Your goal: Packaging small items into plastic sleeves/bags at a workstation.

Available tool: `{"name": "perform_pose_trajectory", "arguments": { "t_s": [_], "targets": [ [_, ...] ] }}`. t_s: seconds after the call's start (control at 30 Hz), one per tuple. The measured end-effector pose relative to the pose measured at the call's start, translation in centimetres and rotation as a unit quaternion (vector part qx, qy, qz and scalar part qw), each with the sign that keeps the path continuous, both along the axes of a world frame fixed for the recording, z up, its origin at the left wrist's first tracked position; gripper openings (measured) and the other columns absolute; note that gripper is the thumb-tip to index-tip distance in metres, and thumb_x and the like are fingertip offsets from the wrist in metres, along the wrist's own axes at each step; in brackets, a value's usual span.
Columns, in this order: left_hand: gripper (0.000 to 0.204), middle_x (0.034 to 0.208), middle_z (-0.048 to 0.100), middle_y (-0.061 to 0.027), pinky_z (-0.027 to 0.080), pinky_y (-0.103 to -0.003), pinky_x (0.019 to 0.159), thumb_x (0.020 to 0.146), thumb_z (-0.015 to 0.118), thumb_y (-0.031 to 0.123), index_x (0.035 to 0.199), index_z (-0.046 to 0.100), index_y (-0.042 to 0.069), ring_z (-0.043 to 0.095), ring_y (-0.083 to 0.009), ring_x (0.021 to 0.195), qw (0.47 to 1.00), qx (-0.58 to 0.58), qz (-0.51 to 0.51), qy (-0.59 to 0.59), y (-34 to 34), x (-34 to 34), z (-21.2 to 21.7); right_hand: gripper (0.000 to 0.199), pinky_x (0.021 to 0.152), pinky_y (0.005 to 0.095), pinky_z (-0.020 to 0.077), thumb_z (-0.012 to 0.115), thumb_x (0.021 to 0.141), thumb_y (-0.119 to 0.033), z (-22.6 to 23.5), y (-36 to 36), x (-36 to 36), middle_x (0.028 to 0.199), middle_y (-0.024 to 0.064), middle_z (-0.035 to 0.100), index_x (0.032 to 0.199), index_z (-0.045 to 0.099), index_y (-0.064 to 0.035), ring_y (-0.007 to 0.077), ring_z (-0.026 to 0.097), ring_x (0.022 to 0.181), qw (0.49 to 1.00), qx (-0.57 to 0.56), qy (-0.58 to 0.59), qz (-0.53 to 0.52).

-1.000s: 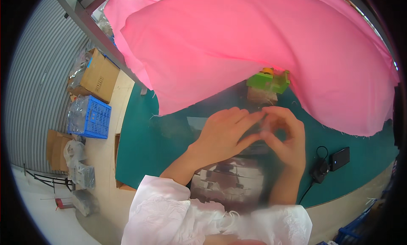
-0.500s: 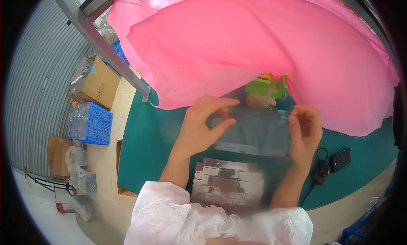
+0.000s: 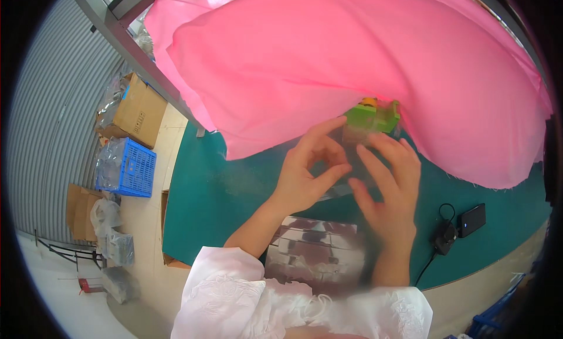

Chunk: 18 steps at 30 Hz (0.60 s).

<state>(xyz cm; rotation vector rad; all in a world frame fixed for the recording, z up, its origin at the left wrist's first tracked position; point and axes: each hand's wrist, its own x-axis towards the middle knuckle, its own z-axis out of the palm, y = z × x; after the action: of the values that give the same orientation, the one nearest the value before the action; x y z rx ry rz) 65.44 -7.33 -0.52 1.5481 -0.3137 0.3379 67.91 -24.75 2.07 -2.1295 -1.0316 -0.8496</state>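
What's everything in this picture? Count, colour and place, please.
cloth: one, pink, over table's far side
table: one, green, under the hands
dispenser: one, green with orange roll, at the cloth's edge
packet stack: one, silvery and dark, table's near side
plastic sheet: one, clear, by the hands
flat box: one, black, table's right side
corded device: one, black, beside that box
metal frame: one, grey, upper left
carton: one, brown, left of the table
crate: one, blue, below the carton in view
cardboard pieces: a few, brown, lower left
plastic bags: several, clear, lower left
wall: one, grey corrugated, far left
sleeves: two, white, bottom
left hand: one, bare, over table
right hand: one, bare, beside it
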Motion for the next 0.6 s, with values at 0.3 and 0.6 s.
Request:
{"name": "perform_pose_trajectory", "arguments": {
  "t_s": [0.3, 0.6],
  "targets": [
    [0.071, 0.087, 0.059, -0.0062, 0.05, -0.03, 0.076, 0.074, 0.066, -0.01, 0.137, 0.037, 0.001, 0.061, -0.0161, 0.082, 0.985, -0.121, -0.108, 0.053, 0.6, -0.9, 1.1, 0.058, 0.067, 0.035, 0.0441, 0.077, 0.068, -0.025, -1.7, 0.1, 0.4, 0.091, 0.0067, 0.057, 0.119, 0.06, -0.0029, 0.023, 0.053, 0.078, 0.993, 0.012, 0.098, 0.059],
    [0.068, 0.088, 0.057, -0.0056, 0.047, -0.029, 0.077, 0.076, 0.065, -0.006, 0.137, 0.037, 0.001, 0.058, -0.0141, 0.082, 0.993, -0.054, -0.102, 0.028, 0.9, -0.9, 0.9, 0.056, 0.056, 0.0327, 0.0415, 0.076, 0.068, -0.026, -1.0, -0.1, 0.0, 0.077, 0.0055, 0.049, 0.117, 0.061, -0.0019, 0.0209, 0.049, 0.067, 0.99, -0.022, 0.128, 0.045]
  ]
}}
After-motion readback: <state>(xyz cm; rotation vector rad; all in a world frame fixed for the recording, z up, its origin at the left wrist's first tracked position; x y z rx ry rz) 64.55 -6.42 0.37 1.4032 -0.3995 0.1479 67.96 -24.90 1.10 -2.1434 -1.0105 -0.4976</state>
